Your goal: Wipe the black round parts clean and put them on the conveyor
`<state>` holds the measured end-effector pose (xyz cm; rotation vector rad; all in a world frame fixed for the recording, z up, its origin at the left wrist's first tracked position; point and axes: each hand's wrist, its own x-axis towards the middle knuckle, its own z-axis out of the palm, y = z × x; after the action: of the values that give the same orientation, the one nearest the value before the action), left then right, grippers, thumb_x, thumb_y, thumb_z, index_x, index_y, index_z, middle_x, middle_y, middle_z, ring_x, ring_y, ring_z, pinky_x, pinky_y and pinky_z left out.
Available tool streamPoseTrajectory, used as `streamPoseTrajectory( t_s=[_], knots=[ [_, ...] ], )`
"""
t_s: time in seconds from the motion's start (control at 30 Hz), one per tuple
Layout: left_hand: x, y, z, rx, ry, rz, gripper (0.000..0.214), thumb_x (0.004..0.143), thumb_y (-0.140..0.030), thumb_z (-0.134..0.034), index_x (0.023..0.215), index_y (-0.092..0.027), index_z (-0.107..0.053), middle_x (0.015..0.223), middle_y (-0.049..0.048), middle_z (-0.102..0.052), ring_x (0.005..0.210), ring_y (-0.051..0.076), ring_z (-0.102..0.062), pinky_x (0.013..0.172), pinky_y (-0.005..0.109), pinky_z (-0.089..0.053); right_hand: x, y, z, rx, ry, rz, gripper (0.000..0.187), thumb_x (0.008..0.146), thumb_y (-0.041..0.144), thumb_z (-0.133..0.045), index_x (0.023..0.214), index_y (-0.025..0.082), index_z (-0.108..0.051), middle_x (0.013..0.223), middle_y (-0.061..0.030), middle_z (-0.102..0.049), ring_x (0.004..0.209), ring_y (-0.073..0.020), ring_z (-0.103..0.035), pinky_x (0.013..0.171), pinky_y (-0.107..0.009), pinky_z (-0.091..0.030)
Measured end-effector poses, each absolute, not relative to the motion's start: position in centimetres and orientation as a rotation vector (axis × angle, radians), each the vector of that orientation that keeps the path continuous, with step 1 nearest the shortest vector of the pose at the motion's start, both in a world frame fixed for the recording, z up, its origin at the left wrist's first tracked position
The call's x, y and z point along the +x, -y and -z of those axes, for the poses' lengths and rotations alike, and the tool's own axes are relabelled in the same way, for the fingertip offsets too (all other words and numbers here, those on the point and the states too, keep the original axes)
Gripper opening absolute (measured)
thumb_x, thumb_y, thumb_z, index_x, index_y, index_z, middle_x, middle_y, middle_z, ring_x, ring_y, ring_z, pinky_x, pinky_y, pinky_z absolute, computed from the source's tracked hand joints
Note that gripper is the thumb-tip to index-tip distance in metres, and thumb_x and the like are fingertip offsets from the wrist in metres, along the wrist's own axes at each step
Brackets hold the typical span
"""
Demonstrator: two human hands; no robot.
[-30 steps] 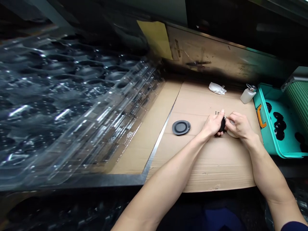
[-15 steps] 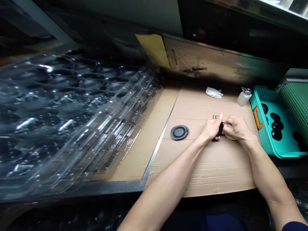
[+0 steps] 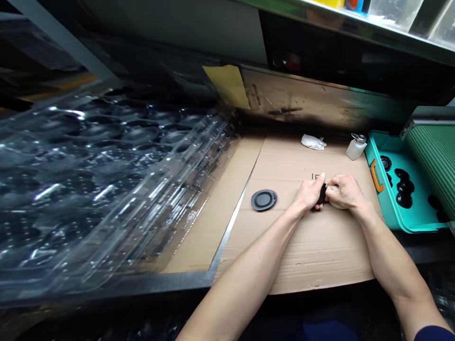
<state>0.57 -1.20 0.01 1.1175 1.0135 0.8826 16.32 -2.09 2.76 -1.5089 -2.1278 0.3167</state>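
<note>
My left hand [image 3: 310,195] is closed around a small black part [image 3: 322,195], thumb up along its side, above the cardboard sheet [image 3: 291,255]. Against the same part, the fingers of my right hand [image 3: 344,192] are pinched together; whatever they hold is too small and covered to make out. Beneath the right palm a pale rounded shape [image 3: 337,204] shows in part, its kind unclear. Left of my hands a flat dark-grey round cap-like piece [image 3: 263,200] with a ring-shaped groove lies on the cardboard.
Stacked clear plastic trays [image 3: 117,189] with dark round pieces cover the left side. A teal bin [image 3: 394,220] with an orange handle [image 3: 377,176] holds several black round parts at right, beside a green mesh surface [image 3: 432,151]. A white bottle [image 3: 356,148] and crumpled white wipe [image 3: 313,141] stand behind.
The view has shifted slightly, so the scene sits a little lower and to the left. Both hands stay together at the black part, with only slight finger movement.
</note>
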Motion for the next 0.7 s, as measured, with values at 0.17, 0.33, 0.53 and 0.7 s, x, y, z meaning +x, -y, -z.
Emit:
streamPoseTrajectory(
  t_s=[0.17, 0.33, 0.53, 0.7],
  knots=[
    [-0.2, 0.2, -1.1, 0.599, -0.869, -0.949, 0.065, 0.103, -0.065, -0.035, 0.079, -0.012, -0.063, 0.060, 0.0096, -0.067, 0.037, 0.013, -0.055, 0.033, 0.020, -0.036, 16.8, 1.7, -2.5, -1.394, 1.816, -0.158, 0.021, 0.086, 0.032, -0.060, 0.074, 0.021, -0.074, 0.077, -0.0033, -0.074, 0.070, -0.0161, -0.065, 0.070, -0.027, -0.046],
    [-1.7, -0.4, -2.6, 0.244, -0.814, -0.876, 0.063, 0.108, -0.054, -0.022, 0.086, -0.011, -0.062, 0.069, 0.0123, -0.069, 0.043, 0.010, -0.055, 0.034, 0.015, -0.037, 18.1, 0.5, -2.2, -1.579, 1.617, -0.010, 0.023, 0.086, 0.036, -0.059, 0.075, 0.021, -0.073, 0.078, -0.0055, -0.074, 0.073, -0.0204, -0.067, 0.073, -0.032, -0.048],
    [-1.9, -0.5, -2.6, 0.223, -0.798, -0.839, 0.059, 0.107, -0.057, -0.031, 0.087, -0.011, -0.063, 0.077, 0.0136, -0.071, 0.048, 0.008, -0.056, 0.038, 0.015, -0.042, 19.3, -0.4, -1.4, -1.731, 1.588, -0.012, 0.027, 0.087, 0.038, -0.056, 0.081, 0.020, -0.075, 0.084, -0.0076, -0.077, 0.080, -0.0232, -0.070, 0.078, -0.033, -0.050],
    [-1.3, 0.3, -1.6, 0.816, -0.921, -1.125, 0.058, 0.086, -0.062, -0.072, 0.118, -0.015, -0.064, 0.110, 0.0154, -0.075, 0.085, 0.019, -0.073, 0.069, 0.026, -0.059, 20.0, -0.9, -0.4, -1.801, 1.580, -0.045, 0.030, 0.088, 0.039, -0.054, 0.084, 0.019, -0.077, 0.086, -0.0086, -0.078, 0.083, -0.0238, -0.071, 0.080, -0.032, -0.050]
  ],
)
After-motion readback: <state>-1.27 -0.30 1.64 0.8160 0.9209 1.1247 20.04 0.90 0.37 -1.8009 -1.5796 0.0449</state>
